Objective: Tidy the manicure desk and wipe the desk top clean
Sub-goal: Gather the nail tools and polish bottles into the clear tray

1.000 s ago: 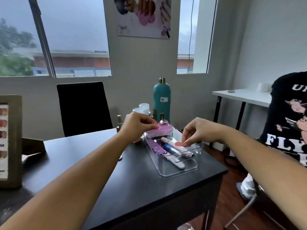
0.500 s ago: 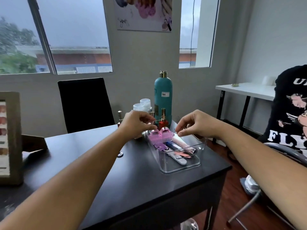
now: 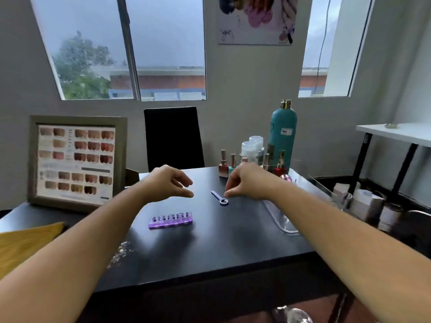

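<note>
Left hand (image 3: pixel 172 183) and right hand (image 3: pixel 247 182) now off the clear tray (image 3: pixel 288 229), above the desk (image 3: pixel 221 243), grips slack, empty

left hand (image 3: pixel 171 183) off tray (image 3: pixel 283 220) (now empty) | right hand (image 3: pixel 247 183) moved, perhaps touching purple tool (image 3: pixel 220 198)

Black desk (image 3: pixel 233 241) bears a purple toe separator (image 3: pixel 170 220), small blue tool (image 3: pixel 219 198), perhaps glitter (image 3: pixel 121 251).
</note>
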